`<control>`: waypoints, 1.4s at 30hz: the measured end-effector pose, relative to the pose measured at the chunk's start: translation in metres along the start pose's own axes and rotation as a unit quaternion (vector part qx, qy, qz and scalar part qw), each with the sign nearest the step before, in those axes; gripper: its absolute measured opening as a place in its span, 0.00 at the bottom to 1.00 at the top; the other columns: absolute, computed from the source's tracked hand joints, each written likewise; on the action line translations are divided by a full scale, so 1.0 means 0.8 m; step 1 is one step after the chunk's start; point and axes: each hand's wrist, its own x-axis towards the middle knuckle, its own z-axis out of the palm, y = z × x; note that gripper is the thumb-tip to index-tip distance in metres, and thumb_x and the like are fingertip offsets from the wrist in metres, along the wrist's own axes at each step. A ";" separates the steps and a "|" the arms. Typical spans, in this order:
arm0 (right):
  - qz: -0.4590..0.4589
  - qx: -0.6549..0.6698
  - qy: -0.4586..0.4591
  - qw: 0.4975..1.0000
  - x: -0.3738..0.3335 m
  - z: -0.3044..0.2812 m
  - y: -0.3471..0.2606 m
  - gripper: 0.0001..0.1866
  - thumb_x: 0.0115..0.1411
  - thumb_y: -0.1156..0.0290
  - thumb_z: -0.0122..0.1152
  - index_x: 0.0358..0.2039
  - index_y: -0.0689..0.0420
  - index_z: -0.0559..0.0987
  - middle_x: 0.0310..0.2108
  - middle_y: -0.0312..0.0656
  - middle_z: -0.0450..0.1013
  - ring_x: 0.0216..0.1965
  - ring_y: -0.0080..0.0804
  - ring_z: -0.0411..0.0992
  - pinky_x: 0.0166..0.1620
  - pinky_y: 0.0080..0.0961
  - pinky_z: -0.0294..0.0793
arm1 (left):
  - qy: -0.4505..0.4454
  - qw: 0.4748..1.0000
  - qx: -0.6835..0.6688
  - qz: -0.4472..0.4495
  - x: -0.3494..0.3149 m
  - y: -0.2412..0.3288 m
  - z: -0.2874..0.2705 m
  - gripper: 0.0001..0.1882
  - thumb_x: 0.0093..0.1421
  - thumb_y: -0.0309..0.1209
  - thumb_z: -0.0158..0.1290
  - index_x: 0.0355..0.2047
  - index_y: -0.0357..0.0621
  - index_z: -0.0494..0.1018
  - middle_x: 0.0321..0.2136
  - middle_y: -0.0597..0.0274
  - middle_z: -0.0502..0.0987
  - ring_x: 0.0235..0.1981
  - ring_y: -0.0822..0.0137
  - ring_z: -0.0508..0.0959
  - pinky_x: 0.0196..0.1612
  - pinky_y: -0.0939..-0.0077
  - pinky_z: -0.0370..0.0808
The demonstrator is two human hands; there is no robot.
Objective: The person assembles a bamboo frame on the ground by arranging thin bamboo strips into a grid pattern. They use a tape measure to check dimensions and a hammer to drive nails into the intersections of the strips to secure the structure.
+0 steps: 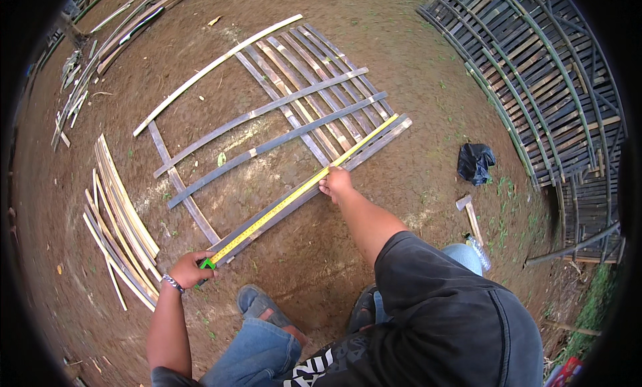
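A bamboo frame point(251, 153) of long rails and crosswise slats lies on the ground ahead of me; the slats sit close together toward its right end. Along its nearest rail point(378, 145) runs a yellow tape measure point(267, 218), pulled out almost to the rail's right end. My left hand point(188, 269) is closed around the green case of the tape at the rail's left end. Partway along, my right hand point(336, 181) pinches the yellow blade against the rail, its fingertips partly hidden.
Loose bamboo strips point(124, 220) lie at the left, with more strips point(110, 49) farther back. On the right are a black plastic bag point(475, 163), a hammer point(470, 215) and a clear bottle point(477, 252). A large bamboo slat panel point(535, 86) stands beyond them.
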 end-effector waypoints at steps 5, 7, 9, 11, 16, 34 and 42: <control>0.009 -0.011 0.004 1.000 0.010 -0.005 0.005 0.13 0.75 0.57 0.44 0.49 0.51 0.70 0.30 0.34 0.71 0.26 0.23 0.72 0.32 0.27 0.78 | 0.053 0.997 0.037 0.031 0.009 -0.004 0.010 0.35 0.47 0.37 0.68 0.57 0.43 0.75 0.39 0.57 0.82 0.41 0.63 0.80 0.48 0.68 0.76; 0.013 -0.025 -0.005 1.000 0.016 -0.008 0.001 0.12 0.75 0.57 0.45 0.48 0.51 0.70 0.30 0.35 0.72 0.26 0.24 0.72 0.31 0.27 0.78 | 0.060 0.996 0.056 0.027 0.011 -0.001 0.014 0.33 0.48 0.37 0.67 0.57 0.44 0.75 0.40 0.54 0.81 0.43 0.60 0.80 0.50 0.67 0.75; 0.011 -0.051 -0.019 0.998 0.021 -0.008 -0.005 0.12 0.75 0.58 0.46 0.47 0.51 0.70 0.29 0.36 0.72 0.25 0.25 0.72 0.30 0.28 0.78 | 0.060 0.997 0.047 0.018 0.016 -0.014 0.019 0.32 0.51 0.38 0.65 0.56 0.42 0.74 0.47 0.46 0.79 0.50 0.50 0.79 0.57 0.63 0.73; 0.003 -0.018 -0.066 0.998 0.025 -0.003 -0.004 0.11 0.74 0.59 0.47 0.43 0.52 0.71 0.27 0.38 0.72 0.25 0.28 0.71 0.28 0.29 0.76 | 0.116 0.985 0.088 0.095 0.028 -0.062 0.027 0.30 0.53 0.39 0.62 0.57 0.44 0.74 0.52 0.45 0.77 0.54 0.48 0.76 0.60 0.61 0.71; -0.013 -0.224 -0.102 0.969 -0.038 0.001 0.011 0.16 0.72 0.54 0.52 0.46 0.55 0.72 0.30 0.39 0.74 0.29 0.30 0.75 0.34 0.31 0.77 | 0.146 0.976 0.138 0.087 0.025 -0.102 0.011 0.28 0.58 0.34 0.57 0.60 0.56 0.73 0.52 0.46 0.75 0.55 0.44 0.74 0.60 0.55 0.71; -0.270 -0.563 -0.255 0.738 -0.146 0.110 0.085 0.14 0.65 0.62 0.63 0.45 0.57 0.79 0.34 0.44 0.81 0.34 0.37 0.79 0.40 0.33 0.78 | 0.082 0.977 0.195 -0.008 0.039 -0.109 0.009 0.24 0.65 0.37 0.50 0.63 0.60 0.72 0.52 0.47 0.76 0.55 0.48 0.75 0.61 0.56 0.72; -0.395 -0.752 -0.324 0.415 -0.177 0.206 0.127 0.20 0.63 0.62 0.62 0.54 0.52 0.78 0.54 0.45 0.74 0.58 0.43 0.71 0.60 0.39 0.71 | 0.061 0.980 0.182 -0.048 0.053 -0.111 -0.011 0.23 0.65 0.37 0.51 0.62 0.61 0.74 0.53 0.48 0.75 0.56 0.49 0.75 0.61 0.58 0.71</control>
